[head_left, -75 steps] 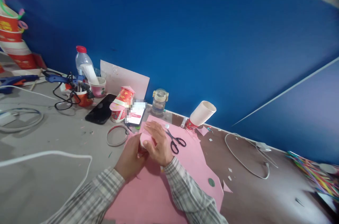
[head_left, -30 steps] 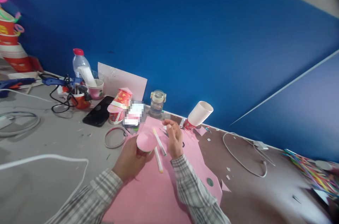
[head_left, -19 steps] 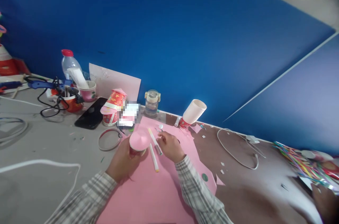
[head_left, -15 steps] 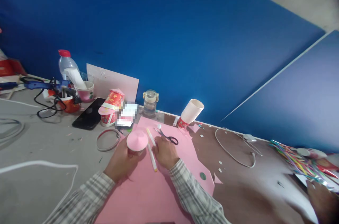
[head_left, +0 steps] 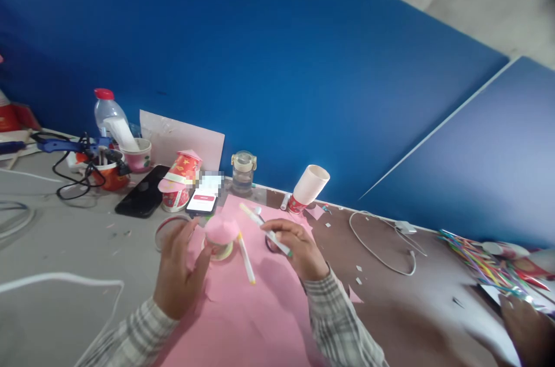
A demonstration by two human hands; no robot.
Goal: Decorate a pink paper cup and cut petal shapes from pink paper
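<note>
The right hand [head_left: 301,248] pinches a slim white marker [head_left: 255,219], green at one end, above a pink sheet [head_left: 251,321]. The left hand [head_left: 180,266], fingers spread, curves beside an upright paper cup [head_left: 219,251] under a pink cone roof [head_left: 222,230]; contact is unclear. A yellow-ended marker [head_left: 246,258] lies between. Brown tabletop [head_left: 390,303] stretches rightward past the sheet's edge; a blue partition [head_left: 243,49] bounds the back.
</note>
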